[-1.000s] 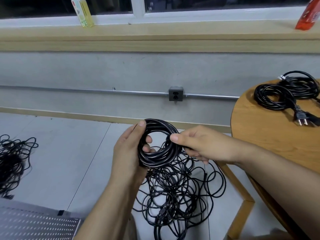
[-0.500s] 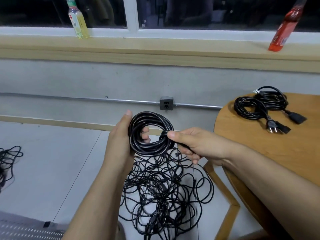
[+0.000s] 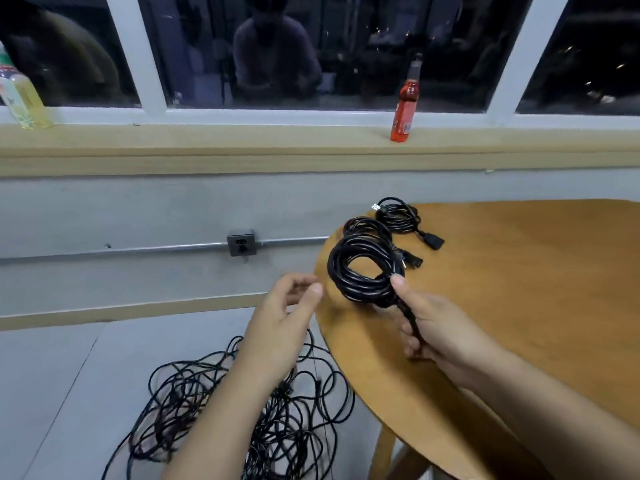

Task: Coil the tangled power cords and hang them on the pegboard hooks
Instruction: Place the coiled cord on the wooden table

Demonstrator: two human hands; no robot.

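Note:
My right hand (image 3: pixel 434 327) grips a coiled black power cord (image 3: pixel 360 268) by its lower side, holding it over the left edge of the round wooden table (image 3: pixel 519 306). My left hand (image 3: pixel 284 317) hovers just left of the coil, fingers relaxed and holding nothing. Two more coiled black cords lie on the table behind it, one (image 3: pixel 398 216) farther back and one (image 3: pixel 367 226) partly hidden by the held coil. A tangled heap of black cords (image 3: pixel 214 410) lies on the floor below my left arm. No pegboard is in view.
A wall outlet (image 3: pixel 241 242) on a metal conduit sits on the grey wall. On the wooden window ledge stand a red bottle (image 3: pixel 404 109) and a yellow bottle (image 3: pixel 22 98). The table leg (image 3: pixel 384 452) stands near the tangle.
My left hand has let go of the coil. My right hand has carried the coil rightward over the table edge, and my view has turned toward the table.

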